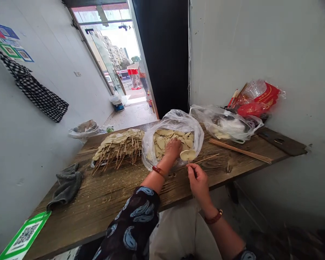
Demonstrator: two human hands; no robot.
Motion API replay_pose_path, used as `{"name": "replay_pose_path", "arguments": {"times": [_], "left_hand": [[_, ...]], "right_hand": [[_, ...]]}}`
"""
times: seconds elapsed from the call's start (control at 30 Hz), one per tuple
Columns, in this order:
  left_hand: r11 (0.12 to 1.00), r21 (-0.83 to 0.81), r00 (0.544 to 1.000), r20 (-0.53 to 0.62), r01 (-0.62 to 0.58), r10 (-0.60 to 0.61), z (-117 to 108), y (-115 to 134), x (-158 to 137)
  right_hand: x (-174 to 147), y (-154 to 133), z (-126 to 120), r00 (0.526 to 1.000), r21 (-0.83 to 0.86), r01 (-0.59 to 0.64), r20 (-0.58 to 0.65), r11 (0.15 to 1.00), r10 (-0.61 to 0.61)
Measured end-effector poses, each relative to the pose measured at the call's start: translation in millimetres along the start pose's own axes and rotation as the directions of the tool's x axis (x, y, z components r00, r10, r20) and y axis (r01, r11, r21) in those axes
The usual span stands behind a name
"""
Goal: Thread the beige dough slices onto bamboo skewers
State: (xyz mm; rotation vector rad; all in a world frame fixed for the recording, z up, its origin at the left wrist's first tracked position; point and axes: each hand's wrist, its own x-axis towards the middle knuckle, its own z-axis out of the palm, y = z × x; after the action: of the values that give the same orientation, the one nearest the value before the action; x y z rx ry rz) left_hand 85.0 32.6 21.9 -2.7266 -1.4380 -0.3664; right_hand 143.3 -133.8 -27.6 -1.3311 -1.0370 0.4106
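My right hand [198,180] pinches a thin wooden skewer [189,164] between thumb and fingers, holding it upright near the table's front edge. Pale round slices [187,155], which look like potato, are threaded on its upper end. My left hand [174,147] reaches into an open clear plastic bag [197,131] full of loose pale slices [160,143]. Its fingers are curled down among them, and the fingertips are hidden. Left of the bag lies a heap of filled skewers [120,144], their sticks pointing toward me. A single bare skewer [207,158] lies right of the bag.
A bundle of bare skewers [241,150] lies on the wooden table [108,202]. Behind it are another plastic bag [227,124] and red packaging [265,97]. A dark cloth [66,186] and a green QR-code card [27,234] are at left. A doorway [124,72] opens beyond.
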Motion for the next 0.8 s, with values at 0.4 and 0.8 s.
{"name": "replay_pose_path", "arguments": {"times": [0.4,0.8], "left_hand": [[0.999,-0.037,0.999,0.031,0.033,-0.032,-2.2,5.2,5.7],[0.304,-0.934,0.971,0.126,0.185,-0.204,-20.3,-37.0,-18.8]], "right_hand": [[-0.3,-5.1,-1.3,1.0,-0.042,0.02,0.015,0.999,-0.019],[-0.1,-4.0,-1.9,0.998,-0.059,0.014,0.069,0.998,-0.01]]}}
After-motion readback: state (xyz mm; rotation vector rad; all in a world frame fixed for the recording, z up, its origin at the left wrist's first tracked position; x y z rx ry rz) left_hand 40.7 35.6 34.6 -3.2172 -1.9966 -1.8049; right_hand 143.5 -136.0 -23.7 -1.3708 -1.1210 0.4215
